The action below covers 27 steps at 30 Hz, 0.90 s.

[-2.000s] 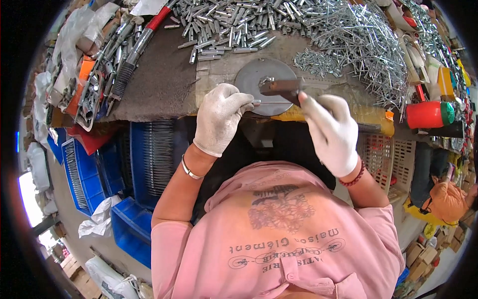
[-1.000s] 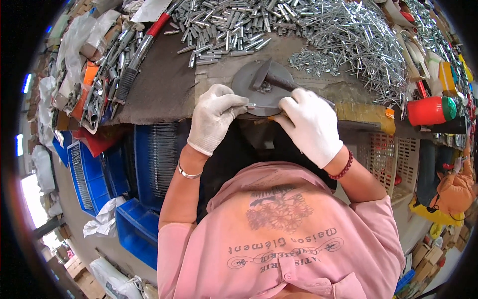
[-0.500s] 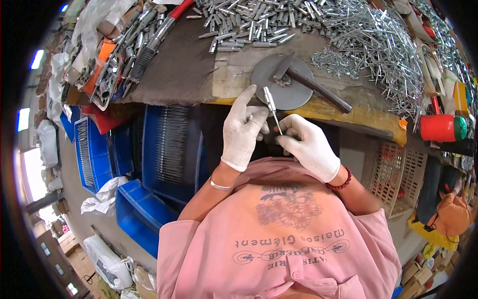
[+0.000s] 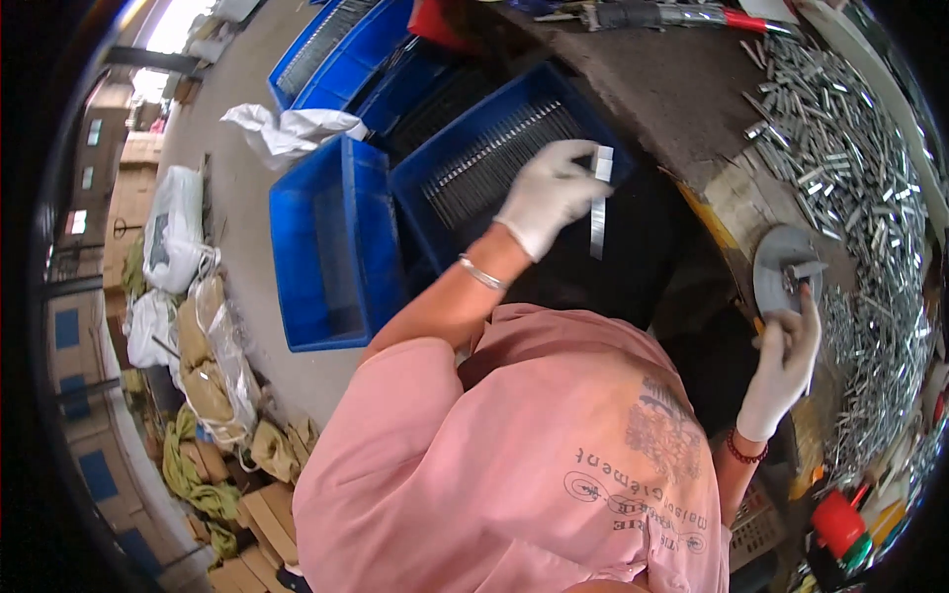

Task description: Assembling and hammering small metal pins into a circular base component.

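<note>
My left hand (image 4: 556, 194), in a white knit glove, is closed on a slim metal rod (image 4: 598, 232). Its bright length hangs below the fingers, smeared by motion. The hand hovers over the near right part of a blue bin (image 4: 413, 183) where similar rods (image 4: 504, 148) lie in rows. My right hand (image 4: 783, 368), also gloved, is at the bench edge with index finger stretched and thumb apart. It lies over where the handle of a hammer (image 4: 809, 268) runs; whether it touches the handle is hidden. The hammer head rests on a round grey plate (image 4: 770, 279).
Loose metal sleeves (image 4: 830, 148) and thin pins (image 4: 865, 366) are heaped along the bench. A blue bin (image 4: 331, 247) stands on the floor, beside a white sheet (image 4: 287, 133). A red container (image 4: 838, 522) sits at lower right.
The view has turned left toward the bins. My hands, together on the rod before, are now apart: the left carries it over the bin, the right is beside the hammer.
</note>
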Tool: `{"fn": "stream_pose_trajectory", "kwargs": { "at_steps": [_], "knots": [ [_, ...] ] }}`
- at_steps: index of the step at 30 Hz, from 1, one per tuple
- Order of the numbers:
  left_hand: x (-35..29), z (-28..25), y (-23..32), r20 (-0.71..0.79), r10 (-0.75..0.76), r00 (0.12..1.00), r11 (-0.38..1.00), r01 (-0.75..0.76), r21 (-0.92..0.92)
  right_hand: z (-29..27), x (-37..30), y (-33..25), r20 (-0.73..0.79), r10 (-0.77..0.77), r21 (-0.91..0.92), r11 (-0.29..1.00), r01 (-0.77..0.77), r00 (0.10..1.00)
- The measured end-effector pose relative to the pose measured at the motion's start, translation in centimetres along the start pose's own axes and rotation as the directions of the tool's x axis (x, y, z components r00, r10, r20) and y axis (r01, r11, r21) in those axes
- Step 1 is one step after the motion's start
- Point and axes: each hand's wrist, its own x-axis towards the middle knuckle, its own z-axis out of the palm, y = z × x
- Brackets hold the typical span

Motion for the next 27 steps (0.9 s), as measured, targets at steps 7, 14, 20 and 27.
{"fn": "stream_pose_trajectory", "kwargs": {
  "at_steps": [7,14,20,27],
  "knots": [
    [2.0,-24.6,-10.7,-0.717,-0.053,0.695,0.841,0.419,0.343,0.0,0.8,1.8,-0.101,-0.009,0.058,0.998,0.015,0.995],
    [8.5,-29.7,-14.9,-0.79,-0.112,0.603,0.412,0.751,0.515,-0.4,1.2,2.4,-0.122,-0.033,0.018,0.999,0.036,0.992],
    [10.4,-34.0,-20.8,-0.605,0.089,0.792,-0.002,0.607,0.795,-0.8,0.9,2.0,-0.139,-0.013,0.016,1.0,0.015,0.99],
    [9.3,-30.8,-16.9,-0.614,0.084,0.785,0.068,0.61,0.789,-0.3,1.0,2.9,-0.092,-0.019,0.093,0.995,0.028,0.996]
  ]
}}
